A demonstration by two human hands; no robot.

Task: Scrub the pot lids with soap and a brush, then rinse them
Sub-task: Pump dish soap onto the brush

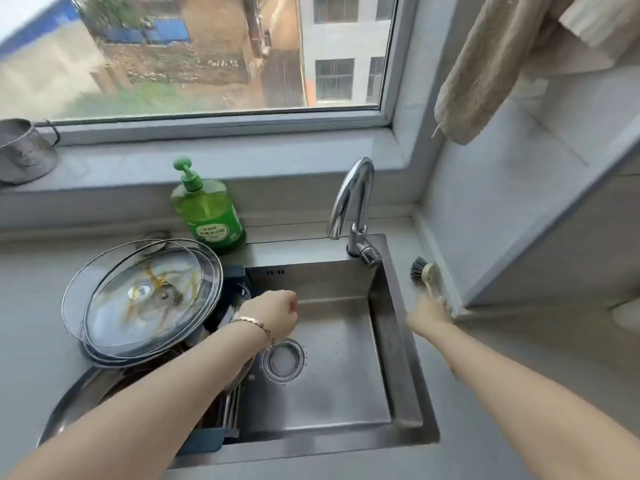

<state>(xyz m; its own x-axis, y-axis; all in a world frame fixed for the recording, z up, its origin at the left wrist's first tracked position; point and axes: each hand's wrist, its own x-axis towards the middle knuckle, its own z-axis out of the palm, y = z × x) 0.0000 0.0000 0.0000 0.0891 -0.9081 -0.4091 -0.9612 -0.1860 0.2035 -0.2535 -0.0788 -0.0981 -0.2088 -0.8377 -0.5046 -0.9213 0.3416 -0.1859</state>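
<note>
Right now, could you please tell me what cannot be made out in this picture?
Head view:
- Left hand: its back hides the fingers; holding anything unknown.
- Right hand: grip on brush hidden by its back.
- What lies under the glass lids: hidden by lids and left forearm.
- Soap bottle label: too small.

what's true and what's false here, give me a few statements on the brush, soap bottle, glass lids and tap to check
1. The right hand holds the handle of the cream dish brush with dark bristles. True.
2. Water runs from the curved chrome tap. False: no stream shows.
3. The green pump soap bottle stands behind the stacked round glass pot lids. True.
4. The left hand grips the soap bottle. False: it is over the stainless steel sink, apart from the bottle.
</note>
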